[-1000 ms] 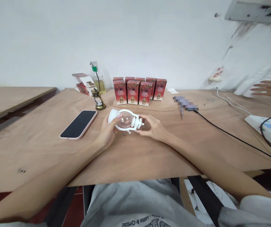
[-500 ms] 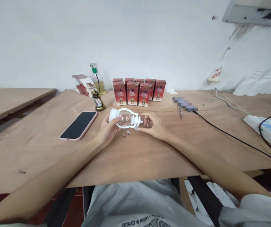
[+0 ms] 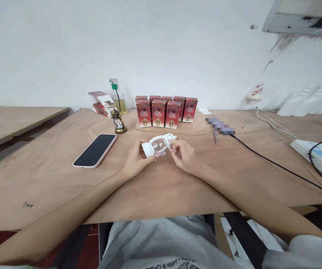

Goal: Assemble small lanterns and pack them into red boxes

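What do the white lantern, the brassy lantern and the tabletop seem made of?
White lantern: probably plastic, smooth and evenly white around a clear middle. Brassy lantern: metal or painted plastic, given its shiny highlights. Tabletop: fairly matte wood, showing grain.

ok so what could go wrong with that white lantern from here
The white lantern is tipped on its side with the left grip at its base, so it might slip if that hold loosens. The right grip is at the lantern's top end; pushing too hard there could perhaps strain the slim white frame.
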`<action>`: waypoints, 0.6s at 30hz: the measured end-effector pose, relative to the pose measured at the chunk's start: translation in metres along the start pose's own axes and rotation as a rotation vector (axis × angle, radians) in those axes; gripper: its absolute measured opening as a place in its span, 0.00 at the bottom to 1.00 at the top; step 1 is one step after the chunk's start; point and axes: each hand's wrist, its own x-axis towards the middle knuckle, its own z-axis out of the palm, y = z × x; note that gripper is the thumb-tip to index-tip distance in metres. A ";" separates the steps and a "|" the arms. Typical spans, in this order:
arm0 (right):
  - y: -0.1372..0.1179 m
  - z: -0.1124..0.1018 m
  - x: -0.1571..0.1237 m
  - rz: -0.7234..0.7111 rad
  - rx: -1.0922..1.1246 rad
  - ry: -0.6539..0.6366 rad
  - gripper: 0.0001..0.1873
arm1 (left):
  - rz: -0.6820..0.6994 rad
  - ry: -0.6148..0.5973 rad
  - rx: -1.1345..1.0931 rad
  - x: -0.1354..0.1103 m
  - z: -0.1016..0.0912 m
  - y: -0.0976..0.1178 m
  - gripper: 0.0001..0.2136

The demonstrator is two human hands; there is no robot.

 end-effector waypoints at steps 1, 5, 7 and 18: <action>-0.006 -0.002 0.001 -0.092 -0.001 -0.033 0.23 | 0.013 -0.003 0.020 -0.001 0.000 0.000 0.22; -0.022 -0.009 0.007 -0.216 -0.003 -0.052 0.33 | 0.093 0.113 -0.007 0.000 -0.003 0.004 0.21; -0.025 -0.011 0.008 -0.208 -0.011 -0.023 0.36 | 0.091 0.227 -0.048 0.003 -0.005 0.006 0.21; -0.025 -0.007 0.005 0.252 0.472 -0.049 0.46 | 0.159 -0.139 -0.139 -0.008 0.005 0.015 0.22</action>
